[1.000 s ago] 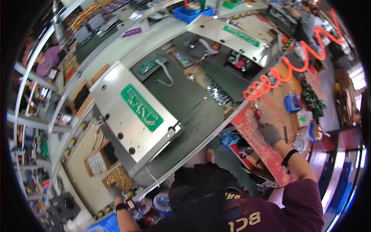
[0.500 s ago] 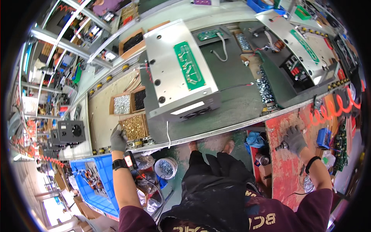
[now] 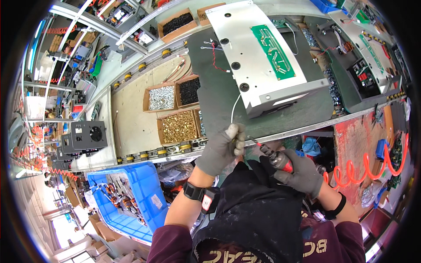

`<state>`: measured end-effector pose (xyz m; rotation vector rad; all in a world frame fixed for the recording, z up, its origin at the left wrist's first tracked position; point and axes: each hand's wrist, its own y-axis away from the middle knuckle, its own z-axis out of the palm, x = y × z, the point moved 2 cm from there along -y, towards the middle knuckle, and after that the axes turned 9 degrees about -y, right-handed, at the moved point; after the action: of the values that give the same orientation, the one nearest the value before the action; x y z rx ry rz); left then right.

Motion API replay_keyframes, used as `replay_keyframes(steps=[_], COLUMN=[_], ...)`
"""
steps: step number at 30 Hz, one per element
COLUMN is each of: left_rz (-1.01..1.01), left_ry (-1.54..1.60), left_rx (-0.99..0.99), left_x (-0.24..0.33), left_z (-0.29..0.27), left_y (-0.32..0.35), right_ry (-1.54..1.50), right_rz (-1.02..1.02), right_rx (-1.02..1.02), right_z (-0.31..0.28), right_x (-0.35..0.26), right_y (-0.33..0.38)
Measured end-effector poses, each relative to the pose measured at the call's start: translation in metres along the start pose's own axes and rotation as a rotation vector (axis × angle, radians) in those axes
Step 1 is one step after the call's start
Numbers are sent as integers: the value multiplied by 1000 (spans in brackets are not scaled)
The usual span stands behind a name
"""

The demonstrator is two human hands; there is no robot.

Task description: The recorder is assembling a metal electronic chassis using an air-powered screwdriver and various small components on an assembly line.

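My left hand (image 3: 221, 147), in a grey glove, is closed at the near edge of the dark green mat (image 3: 219, 101), pinching something small that I cannot make out. My right hand (image 3: 300, 173), also gloved, grips a pneumatic screwdriver (image 3: 276, 158) with a red band; its tip points toward my left fingers. A silver metal chassis (image 3: 256, 57) with a green circuit board (image 3: 272, 50) lies on the mat just beyond. A cardboard box of brass parts (image 3: 177, 126) sits left of my left hand.
Boxes of silver screws (image 3: 161, 97) and black screws (image 3: 189, 90) stand behind the brass box. A blue crate (image 3: 131, 197) with wired parts is at lower left. An orange coiled air hose (image 3: 372, 164) hangs at right. Another chassis (image 3: 368, 41) lies farther right.
My left hand moved from the brass parts box to the mat edge. My right hand came in from the red bench at right, holding the screwdriver. The view shifted left.
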<state>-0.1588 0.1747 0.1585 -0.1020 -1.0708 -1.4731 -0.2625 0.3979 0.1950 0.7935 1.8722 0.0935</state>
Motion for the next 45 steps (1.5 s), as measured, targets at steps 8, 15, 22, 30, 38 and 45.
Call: replay_keyframes(steps=[8,15,22,30,38,45], left_rz=[-42,-44,-102,-5,-134,62], left_ry=[53,-88,-135,-304,-564,-863], left_rx=[-229,-260,-356,-290,-314,169], left_x=[10,10,4,6,21,48], left_z=[-30,-22,-24,-8,-8,-8], left_y=[3,-4,-15,-15,-23,-76], right_ry=[32,-387,-403,-450,-681,-656], right_rz=[69,95,128,130,118,152], right_rx=[94,144,198,150,104,224], right_z=[57,78,78,72,77,70], right_x=[-38,-28,-23,-19,0,-3], right_y=[-6,5,16,20,14,-9])
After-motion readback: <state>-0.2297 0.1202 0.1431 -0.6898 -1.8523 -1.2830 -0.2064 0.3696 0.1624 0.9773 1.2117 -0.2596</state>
